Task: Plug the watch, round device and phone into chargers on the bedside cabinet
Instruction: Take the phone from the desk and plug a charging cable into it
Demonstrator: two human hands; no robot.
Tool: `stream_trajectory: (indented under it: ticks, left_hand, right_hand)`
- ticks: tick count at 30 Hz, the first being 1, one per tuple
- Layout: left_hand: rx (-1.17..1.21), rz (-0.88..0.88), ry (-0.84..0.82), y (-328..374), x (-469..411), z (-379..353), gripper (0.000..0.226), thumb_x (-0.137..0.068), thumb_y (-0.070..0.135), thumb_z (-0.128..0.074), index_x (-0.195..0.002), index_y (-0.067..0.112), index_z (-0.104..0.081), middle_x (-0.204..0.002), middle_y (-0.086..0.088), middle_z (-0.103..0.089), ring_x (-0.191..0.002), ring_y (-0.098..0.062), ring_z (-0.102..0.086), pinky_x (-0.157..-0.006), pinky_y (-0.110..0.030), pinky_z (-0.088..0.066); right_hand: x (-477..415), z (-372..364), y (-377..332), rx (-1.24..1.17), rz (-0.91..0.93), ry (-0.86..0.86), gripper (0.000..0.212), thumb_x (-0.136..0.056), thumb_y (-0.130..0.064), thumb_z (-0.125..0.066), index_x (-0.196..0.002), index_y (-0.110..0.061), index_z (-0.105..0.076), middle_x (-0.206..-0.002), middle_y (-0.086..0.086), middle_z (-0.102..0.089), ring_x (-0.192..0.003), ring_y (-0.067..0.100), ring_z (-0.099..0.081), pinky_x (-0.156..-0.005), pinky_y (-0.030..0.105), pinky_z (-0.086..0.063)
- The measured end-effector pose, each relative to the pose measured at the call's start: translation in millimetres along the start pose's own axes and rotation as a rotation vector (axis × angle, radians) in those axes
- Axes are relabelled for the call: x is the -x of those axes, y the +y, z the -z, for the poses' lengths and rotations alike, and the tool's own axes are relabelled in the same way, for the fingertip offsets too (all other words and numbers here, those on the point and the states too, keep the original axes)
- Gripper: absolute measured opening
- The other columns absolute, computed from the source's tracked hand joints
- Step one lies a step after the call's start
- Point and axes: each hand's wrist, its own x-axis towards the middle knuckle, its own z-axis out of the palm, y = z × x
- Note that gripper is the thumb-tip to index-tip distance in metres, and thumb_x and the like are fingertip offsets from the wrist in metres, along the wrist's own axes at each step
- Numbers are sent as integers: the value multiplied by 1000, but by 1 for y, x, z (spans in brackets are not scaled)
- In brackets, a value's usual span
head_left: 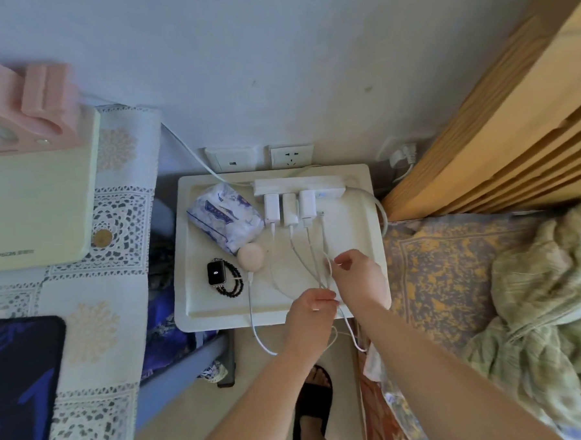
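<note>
**Sorting the charging cables**

Our left hand [315, 302] and right hand [356, 273] each pinch white cables [312, 252] on the cabinet surface [357, 236]. The watch [216, 272] and round device [250, 254] lie leftward, nearer our left hand; the cables run toward the adapters [290, 204]. No phone is visible; cable ends are tangled and unclear.

white cabinet top [356, 223] | blue-white patterned tissue pack [224, 216] | black watch [216, 273] | pinkish-beige round device [250, 254] | white cables [297, 253]
</note>
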Motion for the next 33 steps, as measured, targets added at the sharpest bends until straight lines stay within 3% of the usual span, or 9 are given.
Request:
stream_trajectory:
  ticks: [4,9,12,14,18,25,29,31,33]
  left_hand:
    - [-70,-9,-30,4,1,6,22,-85,13,-54,-96,25,-68,-110,-1,-70,-100,-19,-64,-87,-29,-49]
    - [-47,11,-105,7,4,17,29,-88,14,-57,-115,21,-63,-117,4,-63,-102,-11,-61,-66,-8,-47]
    - [-44,25,-113,9,8,25,33,-85,18,-61,-116,28,-62,-123,7,-61,-112,-13,-59,-97,-29,-48]
    - [-30,31,-92,11,14,33,32,-83,17,-60,-113,29,-63,-125,6,-61,-114,-14,-57,-106,-39,-43]
    - [58,63,-43,17,29,51,30,-89,13,-54,-116,21,-63,-125,2,-59,-114,-16,-56,-104,-36,-44]
    - [37,-83,-51,31,85,69,29,-88,9,-57,-114,19,-64,-117,5,-62,-113,-15,-57,-104,-35,-44]
    - [-37,-299,-93,60,126,70,37,-86,5,-54,-119,21,-60,-116,9,-60,-100,-4,-58,-80,-14,-42]
    - [-64,-400,-107,74,147,72,40,-86,2,-52,-122,21,-58,-114,9,-60,-91,3,-57,-64,-1,-41]
    - [-84,-490,-115,82,166,76,42,-86,0,-52,-123,22,-56,-116,7,-60,-97,-4,-58,-61,0,-41]
  right_hand:
    - [-12,-5,-15,69,43,-28,24,-88,-36,-59,-100,-17,-65,-86,-1,-65,-76,19,-56,-64,29,-47]
    - [-14,2,-15,-30,-45,-45,20,-86,-21,-59,-89,-5,-71,-89,16,-73,-82,33,-66,-64,34,-50]
    - [-6,18,-8,-136,-87,28,17,-84,-30,-63,-87,-14,-67,-84,8,-73,-84,28,-66,-66,31,-48]
    - [6,32,-3,-201,-66,94,17,-83,-34,-64,-86,-17,-65,-82,3,-72,-80,24,-67,-67,31,-50]
    - [49,67,-4,-287,41,204,15,-85,-33,-63,-85,-18,-63,-82,-5,-69,-71,13,-60,-58,28,-43]
    - [131,101,-17,-421,253,186,11,-88,-18,-63,-93,-22,-71,-87,-9,-72,-77,1,-64,-68,20,-50]
    - [171,110,-37,-388,396,195,18,-91,-15,-57,-99,-25,-69,-96,-20,-69,-89,-8,-61,-73,8,-46]
    - [192,120,-50,-433,435,213,21,-92,-17,-56,-102,-30,-68,-93,-22,-69,-89,-6,-62,-75,12,-47]
    - [215,133,-65,-481,494,219,22,-93,-18,-55,-105,-32,-67,-92,-21,-70,-89,-4,-64,-74,12,-47]
